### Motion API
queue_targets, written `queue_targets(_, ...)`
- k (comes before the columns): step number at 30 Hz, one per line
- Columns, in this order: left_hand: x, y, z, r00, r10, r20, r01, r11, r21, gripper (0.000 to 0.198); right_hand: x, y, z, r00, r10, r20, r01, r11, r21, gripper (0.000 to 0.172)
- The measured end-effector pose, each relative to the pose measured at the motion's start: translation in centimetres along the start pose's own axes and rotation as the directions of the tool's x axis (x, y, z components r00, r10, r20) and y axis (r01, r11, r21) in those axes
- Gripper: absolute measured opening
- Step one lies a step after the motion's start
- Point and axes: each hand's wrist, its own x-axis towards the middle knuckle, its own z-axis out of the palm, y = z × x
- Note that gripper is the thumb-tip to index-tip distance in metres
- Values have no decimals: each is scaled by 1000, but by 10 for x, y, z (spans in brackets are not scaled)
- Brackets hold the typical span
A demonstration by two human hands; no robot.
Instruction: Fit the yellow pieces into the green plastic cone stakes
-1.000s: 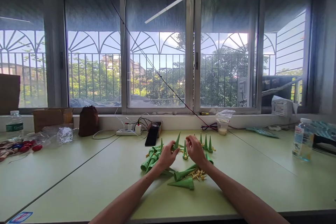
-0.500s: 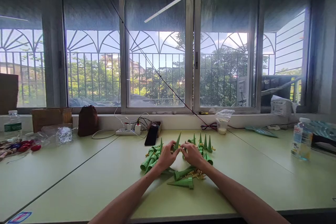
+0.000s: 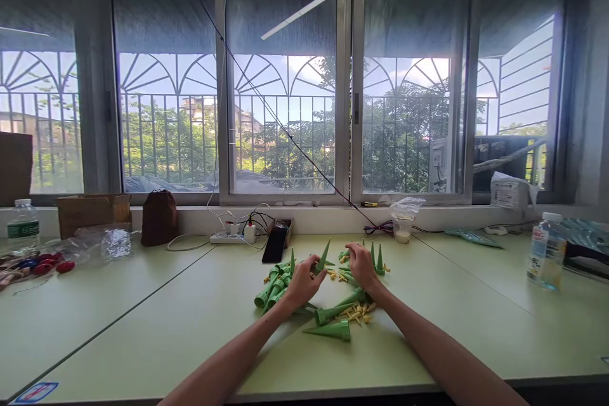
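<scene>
My left hand (image 3: 305,279) is closed around the lower part of a green cone (image 3: 324,255), whose pointed tip stands up above the fingers. My right hand (image 3: 362,265) is over the back right group, its fingers bent together; whatever they hold, if anything, is hidden. Just beyond it, other green cones (image 3: 380,262) stand upright with small yellow pieces at their bases. Beside my left hand lies a pile of green cones (image 3: 273,292). Loose yellow peg-like pieces (image 3: 358,313) lie between my forearms, next to a green cone on its side (image 3: 333,330).
A black phone (image 3: 275,245) and a white power strip (image 3: 228,239) with cables are at the back. A plastic cup (image 3: 403,228) stands near the sill. To the right is a bottle (image 3: 545,252); red beads (image 3: 47,261) and a brown pouch (image 3: 160,219) are left.
My right hand has moved away from the cone in my left hand, to the right, over the standing cones. The left hand has stayed in place with its cone.
</scene>
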Motion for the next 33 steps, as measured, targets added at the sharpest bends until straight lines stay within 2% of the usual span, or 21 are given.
queue_targets(7,0,-4,2,1000,15,-5,-15,1000,24,12,0,12,5,996,91,15,-90,994,-59,31)
queue_targets(14,0,-5,3,1000,16,14,-16,1000,13,13,-2,3,-1,998,66,15,-63,988,-140,24)
queue_targets(16,0,-5,3,1000,14,12,-15,1000,12,12,-3,-1,-1,997,29,67,-18,987,-160,22)
queue_targets(18,0,-5,3,1000,14,5,-14,1000,18,12,-5,-4,0,982,-2,189,37,983,-180,20)
queue_targets(21,-1,-6,3,1000,12,-4,-12,1000,25,14,-10,-6,3,924,29,381,73,965,-251,17)
queue_targets(23,-1,-6,3,1000,7,-3,-7,1000,24,16,-12,-6,6,888,59,457,85,954,-287,19)
queue_targets(26,-1,-7,3,1000,6,-1,-6,1000,24,16,-14,-6,6,859,90,505,85,946,-313,20)
queue_targets(33,-1,-8,4,1000,4,3,-4,1000,26,17,-14,-11,1,846,108,523,82,941,-328,23)
